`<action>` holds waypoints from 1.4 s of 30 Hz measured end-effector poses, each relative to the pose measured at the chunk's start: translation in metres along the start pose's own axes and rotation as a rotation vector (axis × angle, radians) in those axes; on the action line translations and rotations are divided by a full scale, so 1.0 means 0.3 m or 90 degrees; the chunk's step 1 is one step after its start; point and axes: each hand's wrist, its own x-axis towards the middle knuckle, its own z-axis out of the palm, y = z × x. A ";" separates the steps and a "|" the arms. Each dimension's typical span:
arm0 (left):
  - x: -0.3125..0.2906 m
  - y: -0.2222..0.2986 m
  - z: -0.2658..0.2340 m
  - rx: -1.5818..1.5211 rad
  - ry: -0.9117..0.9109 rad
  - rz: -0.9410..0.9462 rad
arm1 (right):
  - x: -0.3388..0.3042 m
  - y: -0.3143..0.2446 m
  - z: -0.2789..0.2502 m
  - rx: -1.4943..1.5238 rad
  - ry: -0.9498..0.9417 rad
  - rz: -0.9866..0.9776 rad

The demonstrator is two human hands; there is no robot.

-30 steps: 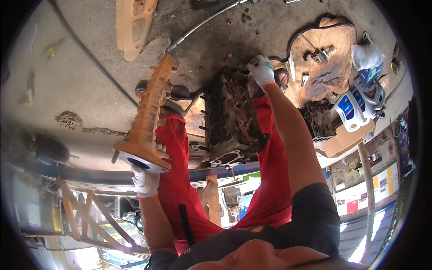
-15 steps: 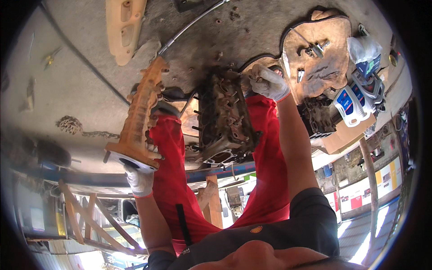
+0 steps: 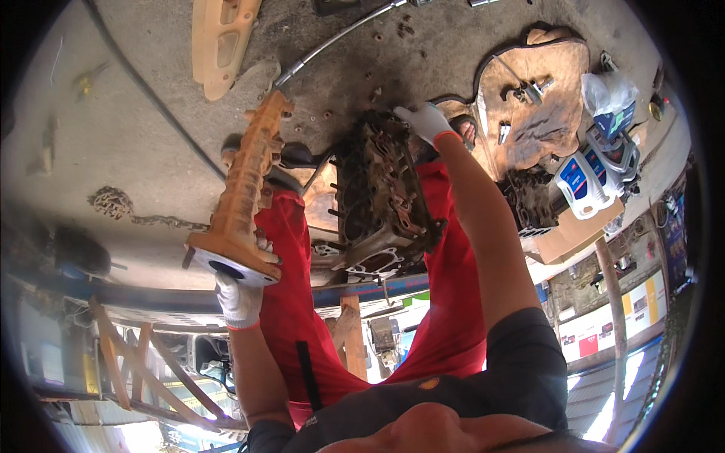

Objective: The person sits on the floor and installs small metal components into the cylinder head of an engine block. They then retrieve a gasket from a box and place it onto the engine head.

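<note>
My left hand (image 3: 239,299), in a white glove, grips the flanged near end of a long orange cast manifold (image 3: 240,192), which stands tilted beside my left leg. Between my legs rests a dark, greasy engine block (image 3: 381,192), with studs along its left side and a round opening at its near end. My right hand (image 3: 427,122), also gloved, reaches to the block's far end. Its fingers are drawn together against the far right corner. Whatever they may hold is too small to make out.
Tools (image 3: 532,90) lie on a stained tan mat (image 3: 521,124) at the far right. White jugs (image 3: 583,185) stand near another greasy engine part (image 3: 529,200) and cardboard (image 3: 578,230). A chain (image 3: 113,204) and a cable (image 3: 151,90) lie left; a pale plastic panel (image 3: 224,49) lies beyond the manifold.
My right hand has moved left from above my right knee to the block's far corner. My left hand keeps its hold on the manifold. The view has shifted slightly.
</note>
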 end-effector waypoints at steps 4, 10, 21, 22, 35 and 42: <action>0.001 -0.002 -0.011 0.002 -0.003 0.000 | 0.051 -0.084 0.057 -0.153 -0.001 0.052; 0.007 0.000 -0.033 0.002 -0.055 -0.026 | -0.026 -0.029 0.026 0.285 -0.037 -0.008; 0.004 -0.021 -0.044 0.010 -0.041 0.013 | -0.319 -0.258 -0.308 0.457 -0.247 -0.423; 0.001 -0.025 -0.050 0.014 -0.037 0.018 | -0.331 -0.346 -0.317 0.397 -0.254 -0.364; -0.019 -0.139 -0.131 -0.054 0.036 0.043 | 0.055 -0.598 0.224 -0.511 -0.056 -0.301; -0.017 -0.094 -0.080 -0.094 0.020 0.048 | 0.053 -0.532 0.143 -0.493 -0.086 -0.302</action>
